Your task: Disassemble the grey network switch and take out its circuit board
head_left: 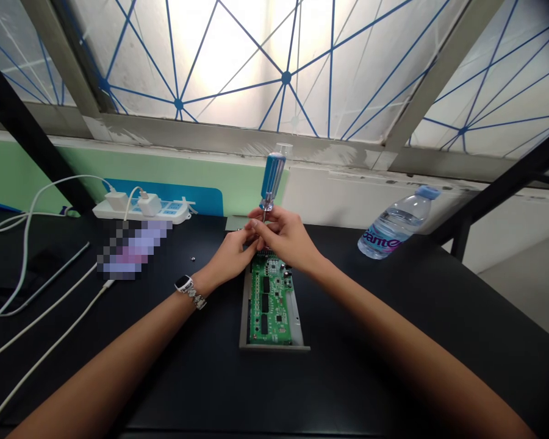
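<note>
A screwdriver [272, 177] with a blue, clear-ended handle stands nearly upright over the far end of a green circuit board [274, 299]. The board lies in a grey metal tray [244, 323] on the black table. My right hand [293, 238] is closed around the screwdriver's thin shaft, just below the handle. Close against it, my left hand [235, 253] has its fingers pinched together near the shaft's lower part. What those left fingers hold is hidden, as is the screwdriver's tip. A watch and a bracelet are on my left wrist.
A small metal piece [193, 258] lies left of my left hand. Further left are a white power strip [165, 211] with plugs, a blurred-out device [135, 250] and white cables [50, 329]. A water bottle [396, 224] leans at the right, near the wall.
</note>
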Motion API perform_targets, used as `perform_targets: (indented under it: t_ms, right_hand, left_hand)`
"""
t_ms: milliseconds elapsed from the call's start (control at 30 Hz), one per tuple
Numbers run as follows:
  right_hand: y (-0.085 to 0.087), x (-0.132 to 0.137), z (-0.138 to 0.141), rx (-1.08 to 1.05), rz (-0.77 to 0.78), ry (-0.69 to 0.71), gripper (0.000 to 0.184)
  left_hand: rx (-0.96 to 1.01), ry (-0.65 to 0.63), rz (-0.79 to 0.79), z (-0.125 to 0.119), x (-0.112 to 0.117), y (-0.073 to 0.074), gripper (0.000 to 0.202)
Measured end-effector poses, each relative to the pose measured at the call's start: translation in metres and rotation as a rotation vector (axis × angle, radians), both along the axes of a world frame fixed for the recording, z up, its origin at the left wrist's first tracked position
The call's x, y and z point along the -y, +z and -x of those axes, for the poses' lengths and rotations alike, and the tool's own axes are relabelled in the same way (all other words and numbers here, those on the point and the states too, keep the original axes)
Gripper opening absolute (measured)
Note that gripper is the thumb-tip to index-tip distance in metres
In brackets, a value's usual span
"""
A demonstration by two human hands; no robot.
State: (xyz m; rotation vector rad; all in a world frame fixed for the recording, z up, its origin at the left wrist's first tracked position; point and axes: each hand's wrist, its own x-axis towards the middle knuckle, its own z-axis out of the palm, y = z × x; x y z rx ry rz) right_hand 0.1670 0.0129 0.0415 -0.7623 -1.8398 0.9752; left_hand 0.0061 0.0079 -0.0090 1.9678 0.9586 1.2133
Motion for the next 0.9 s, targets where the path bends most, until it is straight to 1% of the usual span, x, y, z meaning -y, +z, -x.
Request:
perform_targets:
  t_ms: [133,300,467,567,667,767,833,900]
  right_hand:
    - [0.001,-0.005,-0.005,0.009,-0.001,-0.114,0.024]
    - [0.002,-0.009,-0.007,-0.025,0.002,-0.105,0.02]
    - [0.004,-0.005,-0.005,0.014,-0.034,-0.081,0.014]
    - [0.005,-0.003,-0.003,0.044,-0.054,-0.069,0.015]
    - [0.004,-0.002,-0.004,0.109,-0.093,-0.148,0.016]
    - [0.003,-0.004,-0.005,0.151,-0.131,-0.229,0.022]
    - [0.003,-0.005,-0.006,0.152,-0.156,-0.235,0.024]
    - [0.004,-0.005,-0.007,0.149,-0.163,-0.221,0.022]
  left_hand:
    - [0.046,-0.019,0.068,0.001,0.003,0.003,0.025]
    - [0.064,-0.018,0.081,0.009,0.003,0.005,0.026]
    - [0.031,0.036,0.034,0.012,0.003,0.005,0.023]
    - [0.017,0.077,0.007,0.011,0.003,0.004,0.023]
    - [0.002,0.114,-0.002,0.008,0.005,0.003,0.023]
    - [-0.007,0.131,0.002,0.008,0.006,0.003,0.022]
    - [-0.006,0.138,0.009,0.009,0.007,0.005,0.02]
    - [-0.008,0.149,0.011,0.013,0.007,0.006,0.021]
